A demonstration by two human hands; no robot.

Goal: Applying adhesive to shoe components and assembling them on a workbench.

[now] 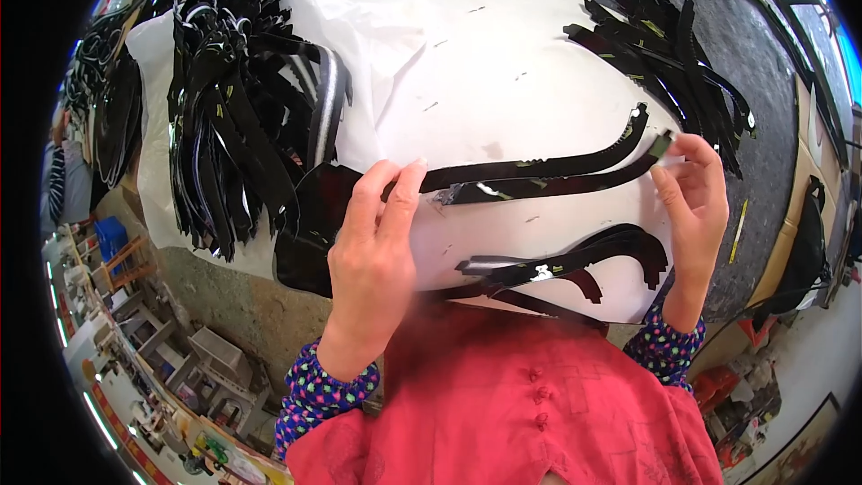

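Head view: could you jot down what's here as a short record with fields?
Left hand: fingers pinch one end of a long curved black strip
Right hand: fingers pinch the strip's other end
Surface: white paper sheet on a dark grey table
Left of hands: big heap of black strips
Upper right: smaller pile of black strips
Near the body: a few curved black strips

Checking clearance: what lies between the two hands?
Head view: two curved black strips span from left hand to right hand, over white paper.
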